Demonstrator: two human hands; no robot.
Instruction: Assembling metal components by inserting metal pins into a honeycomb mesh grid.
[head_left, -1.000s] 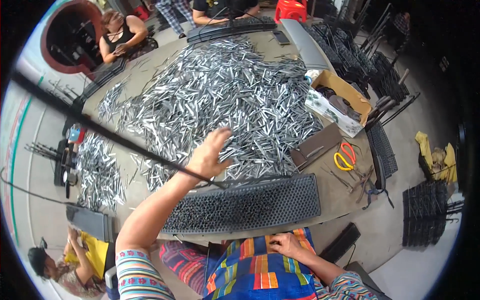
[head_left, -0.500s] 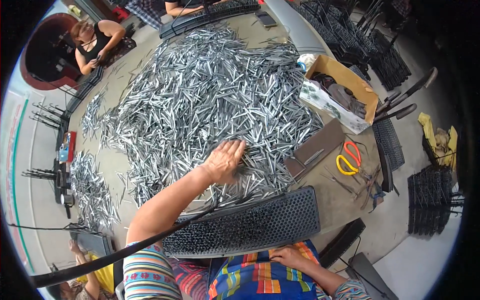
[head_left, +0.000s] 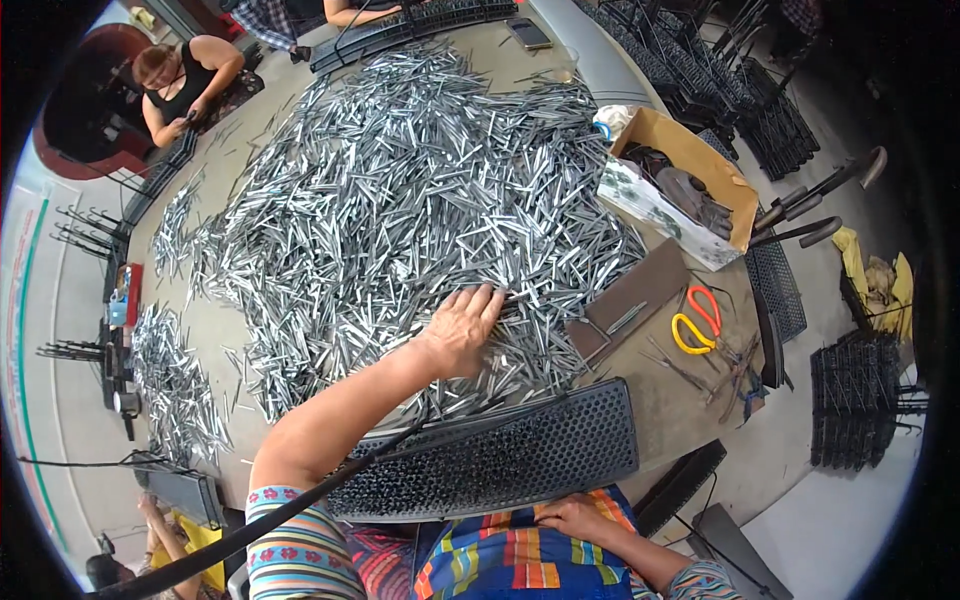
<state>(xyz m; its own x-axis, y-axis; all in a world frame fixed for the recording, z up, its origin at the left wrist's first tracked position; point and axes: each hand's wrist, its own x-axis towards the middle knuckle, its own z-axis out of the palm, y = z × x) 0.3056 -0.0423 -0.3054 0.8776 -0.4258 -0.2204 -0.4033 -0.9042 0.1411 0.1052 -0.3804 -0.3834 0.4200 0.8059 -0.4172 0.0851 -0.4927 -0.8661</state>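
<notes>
My left hand (head_left: 464, 328) lies over the near part of a wide heap of thin grey metal strips (head_left: 400, 190). Its fingers are stretched out, palm down, touching the strips; whatever is beneath the palm is hidden. Just in front of my body, a long black perforated panel (head_left: 590, 440) rests along the table's near edge. Its right part shows bare holes, while the left part looks filled with dark, glinting bits. My right hand (head_left: 575, 516) rests below the panel on my colourful patterned apron (head_left: 510, 550), fingers loosely laid out, holding nothing visible.
Right of the heap are a brown flat block (head_left: 635, 295), scissors with red and yellow handles (head_left: 692, 335), thin tools and an open carton (head_left: 745, 195) with dark gloves. A phone (head_left: 528, 33) lies at the far edge. Other people (head_left: 190, 85) sit around the table.
My left hand has shifted slightly to the right over the strips, its fingers a little more spread. My right hand stays on the apron. The view has moved slightly.
</notes>
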